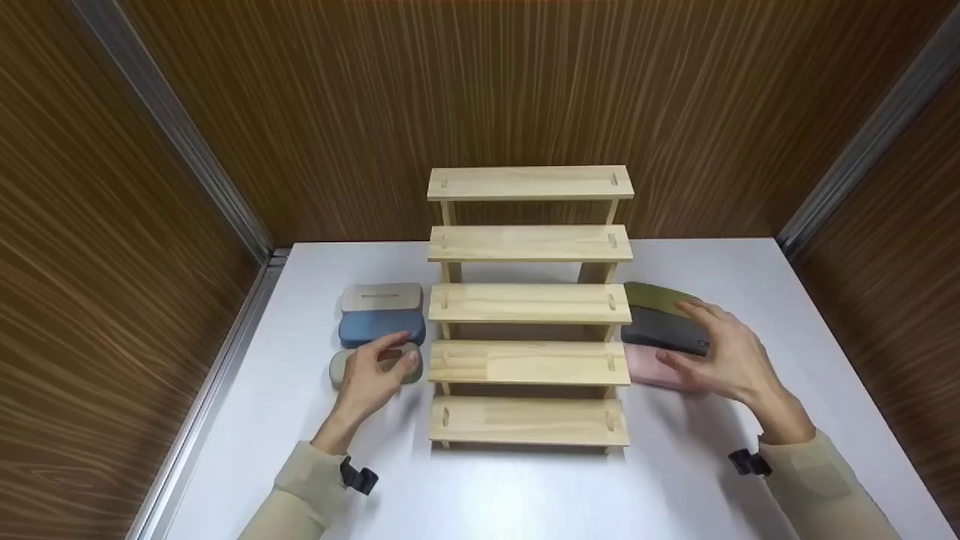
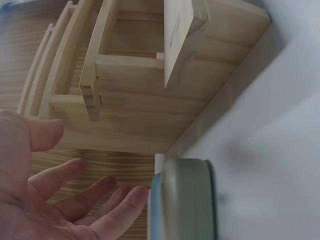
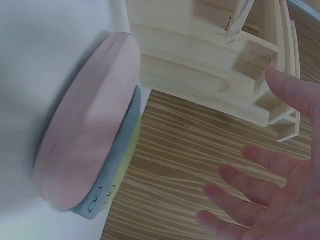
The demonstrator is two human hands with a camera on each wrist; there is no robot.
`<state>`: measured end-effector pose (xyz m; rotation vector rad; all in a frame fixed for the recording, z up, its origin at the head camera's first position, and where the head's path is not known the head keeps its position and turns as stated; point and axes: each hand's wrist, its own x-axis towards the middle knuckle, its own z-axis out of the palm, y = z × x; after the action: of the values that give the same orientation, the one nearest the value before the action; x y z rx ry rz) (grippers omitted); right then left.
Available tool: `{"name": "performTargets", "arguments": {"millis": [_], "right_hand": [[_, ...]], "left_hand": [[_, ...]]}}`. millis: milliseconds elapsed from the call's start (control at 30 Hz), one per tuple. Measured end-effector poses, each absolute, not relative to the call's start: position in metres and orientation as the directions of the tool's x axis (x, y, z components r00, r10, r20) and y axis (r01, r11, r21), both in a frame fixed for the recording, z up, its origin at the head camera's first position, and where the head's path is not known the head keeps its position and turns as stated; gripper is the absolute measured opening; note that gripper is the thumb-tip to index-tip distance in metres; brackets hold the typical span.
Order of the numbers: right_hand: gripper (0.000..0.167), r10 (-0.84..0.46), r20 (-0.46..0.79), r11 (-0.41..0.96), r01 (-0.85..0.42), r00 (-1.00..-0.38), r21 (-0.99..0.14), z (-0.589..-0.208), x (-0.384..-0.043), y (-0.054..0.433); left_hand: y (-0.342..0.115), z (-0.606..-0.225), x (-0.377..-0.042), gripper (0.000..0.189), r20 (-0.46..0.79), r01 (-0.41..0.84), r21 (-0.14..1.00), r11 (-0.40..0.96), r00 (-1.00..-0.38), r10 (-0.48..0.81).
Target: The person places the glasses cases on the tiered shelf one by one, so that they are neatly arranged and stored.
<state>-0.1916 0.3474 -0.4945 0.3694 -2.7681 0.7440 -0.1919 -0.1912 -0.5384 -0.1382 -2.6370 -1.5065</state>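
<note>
My left hand (image 1: 369,381) hovers over a sage green glasses case (image 1: 340,367), thumb and fingers apart with nothing between them. Behind that case lie a blue glasses case (image 1: 375,325) and a beige one (image 1: 382,298) in a row. On the other side, my right hand (image 1: 735,356) is spread above a pink glasses case (image 1: 646,364), partly hiding it. A dark grey case (image 1: 656,328) and an olive green case (image 1: 651,295) sit behind the pink one. In the right wrist view, the right palm (image 3: 295,205) holds nothing and is apart from the cases.
A five-step wooden display rack (image 1: 529,304) stands between the two groups of cases on the white table (image 1: 495,495). Brown wood-grain panels (image 1: 525,90) enclose the back and sides, with metal rails (image 1: 180,127) at the corners.
</note>
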Motion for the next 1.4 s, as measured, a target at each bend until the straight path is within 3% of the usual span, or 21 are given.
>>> {"name": "performTargets", "arguments": {"millis": [233, 567, 1033, 1400], "right_hand": [[0.078, -0.173, 0.287, 0.831, -0.296, -0.942, -0.471, -0.506, -0.186, 0.354], [0.068, -0.203, 0.288, 0.814, -0.325, -0.936, -0.482, -0.530, -0.182, 0.367], [0.069, -0.192, 0.179, 0.858, -0.253, -0.965, -0.446, -0.554, -0.186, 0.375], [0.065, -0.176, 0.163, 0.868, -0.231, -0.971, -0.440, -0.563, -0.187, 0.378]], "left_hand": [[-0.188, -0.550, -0.183, 0.026, 0.048, 0.054, 0.902, 0.428, -0.999, 0.025], [-0.189, -0.559, -0.167, 0.035, -0.151, -0.124, 0.965, 0.232, -0.983, 0.101], [-0.181, -0.573, -0.158, 0.041, -0.255, -0.234, 0.964, 0.129, -0.950, 0.178], [-0.178, -0.583, -0.156, 0.037, -0.271, -0.255, 0.962, 0.099, -0.939, 0.212]]}}
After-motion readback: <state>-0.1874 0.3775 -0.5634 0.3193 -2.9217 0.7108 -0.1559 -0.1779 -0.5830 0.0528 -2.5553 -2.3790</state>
